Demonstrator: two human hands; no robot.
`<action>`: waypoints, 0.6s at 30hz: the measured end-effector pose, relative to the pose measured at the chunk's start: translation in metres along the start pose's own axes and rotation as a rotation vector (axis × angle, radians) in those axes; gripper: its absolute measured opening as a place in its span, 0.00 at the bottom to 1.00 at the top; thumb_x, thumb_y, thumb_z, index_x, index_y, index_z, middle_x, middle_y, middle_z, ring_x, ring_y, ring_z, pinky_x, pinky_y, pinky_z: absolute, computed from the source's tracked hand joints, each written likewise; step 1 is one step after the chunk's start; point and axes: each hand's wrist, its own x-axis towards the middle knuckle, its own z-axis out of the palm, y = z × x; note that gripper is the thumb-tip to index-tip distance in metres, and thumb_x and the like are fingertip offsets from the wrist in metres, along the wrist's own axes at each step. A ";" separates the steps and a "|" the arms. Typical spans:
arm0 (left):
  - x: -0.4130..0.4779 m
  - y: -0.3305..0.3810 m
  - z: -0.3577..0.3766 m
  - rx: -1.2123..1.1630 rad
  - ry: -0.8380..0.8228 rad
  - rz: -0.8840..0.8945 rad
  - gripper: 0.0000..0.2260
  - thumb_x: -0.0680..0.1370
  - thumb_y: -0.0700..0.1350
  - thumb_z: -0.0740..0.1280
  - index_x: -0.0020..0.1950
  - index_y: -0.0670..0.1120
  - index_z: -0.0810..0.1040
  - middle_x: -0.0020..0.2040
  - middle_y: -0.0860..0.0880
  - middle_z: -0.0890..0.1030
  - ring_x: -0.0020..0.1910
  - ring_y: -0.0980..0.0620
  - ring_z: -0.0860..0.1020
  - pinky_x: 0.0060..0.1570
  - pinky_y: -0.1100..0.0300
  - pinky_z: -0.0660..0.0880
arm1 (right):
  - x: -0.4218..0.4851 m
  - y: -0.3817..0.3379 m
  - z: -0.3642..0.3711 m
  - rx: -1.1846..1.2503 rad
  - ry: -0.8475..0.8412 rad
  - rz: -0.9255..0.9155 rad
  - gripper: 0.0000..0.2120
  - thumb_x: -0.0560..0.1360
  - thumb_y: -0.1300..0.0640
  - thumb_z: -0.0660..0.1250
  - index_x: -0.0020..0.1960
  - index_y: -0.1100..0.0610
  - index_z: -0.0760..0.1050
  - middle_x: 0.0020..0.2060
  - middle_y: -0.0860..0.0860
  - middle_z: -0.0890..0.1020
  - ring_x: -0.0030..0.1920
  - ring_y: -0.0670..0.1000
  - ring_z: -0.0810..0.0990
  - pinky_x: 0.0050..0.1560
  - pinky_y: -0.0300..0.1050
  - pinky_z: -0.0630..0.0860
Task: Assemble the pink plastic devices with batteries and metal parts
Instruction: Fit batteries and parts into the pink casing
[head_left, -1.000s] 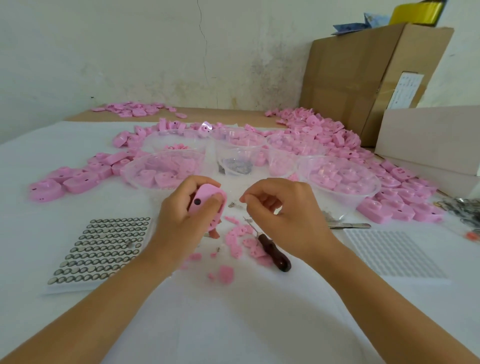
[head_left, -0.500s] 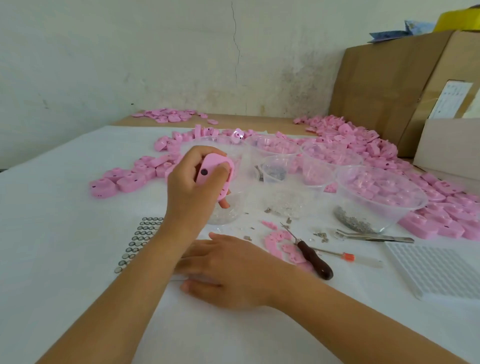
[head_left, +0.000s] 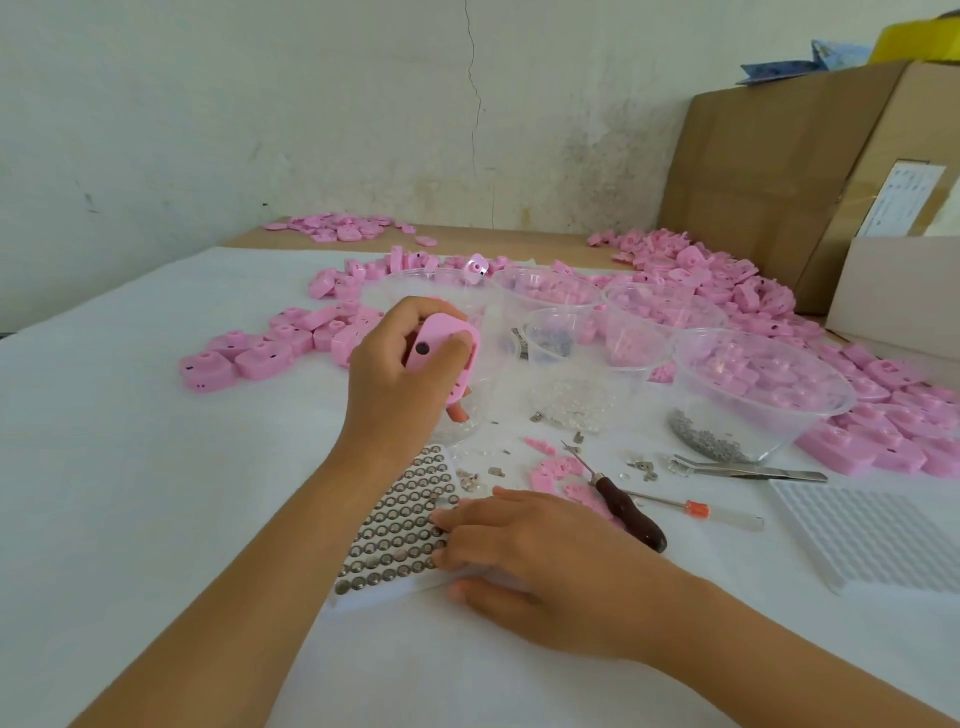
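I count five clear plastic tubs: four smaller tubs (head_left: 550, 296) in a cluster and one big bowl (head_left: 763, 389) at right holding pink parts with small metal bits at its bottom. One tub holds grey metal pieces (head_left: 553, 340). Loose pink shells (head_left: 727, 280) lie in piles, too many to count; a row of about six sits at left (head_left: 249, 356). One battery tray (head_left: 400, 525) of button cells, partly under the arms, count not readable. One white grid tray (head_left: 878, 535) at right. One dark-handled pick (head_left: 626, 506), one clear-handled screwdriver (head_left: 696, 512) with an orange collar, one pair of metal tweezers (head_left: 748, 470). Two cardboard boxes (head_left: 789, 171); one white label (head_left: 906, 200) on them, print too small to read. No brand I can make out anywhere.

Left hand (head_left: 400, 379) is raised over the table (head_left: 130, 441), fingers wrapped around one pink device (head_left: 441, 353), thumb pressed on its face beside a dark round spot. So the device is held off the table, in front of the tubs.

Right hand (head_left: 530, 551) lies low, palm down, fingertips touching the near-right edge of the battery tray, thumb tucked below. Fingers close together; I cannot tell whether they pinch a cell.
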 end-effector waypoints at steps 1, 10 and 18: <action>-0.002 -0.001 0.002 0.000 -0.020 -0.003 0.04 0.69 0.44 0.65 0.41 0.52 0.76 0.34 0.51 0.78 0.28 0.54 0.77 0.21 0.65 0.71 | -0.004 0.001 -0.002 -0.011 0.007 0.008 0.08 0.77 0.55 0.62 0.52 0.56 0.77 0.55 0.51 0.79 0.57 0.53 0.77 0.56 0.49 0.73; -0.017 -0.011 0.018 0.038 -0.137 -0.013 0.05 0.69 0.46 0.66 0.44 0.53 0.76 0.33 0.54 0.78 0.30 0.51 0.79 0.23 0.64 0.73 | -0.031 0.018 -0.011 -0.059 0.101 0.129 0.08 0.74 0.55 0.62 0.37 0.53 0.71 0.42 0.48 0.81 0.50 0.49 0.80 0.42 0.44 0.74; -0.025 -0.017 0.025 0.051 -0.101 0.014 0.08 0.75 0.40 0.67 0.46 0.54 0.75 0.37 0.52 0.78 0.34 0.46 0.79 0.24 0.63 0.75 | -0.018 0.040 -0.019 0.384 0.334 0.387 0.03 0.72 0.57 0.70 0.41 0.55 0.81 0.36 0.43 0.83 0.38 0.38 0.80 0.45 0.36 0.72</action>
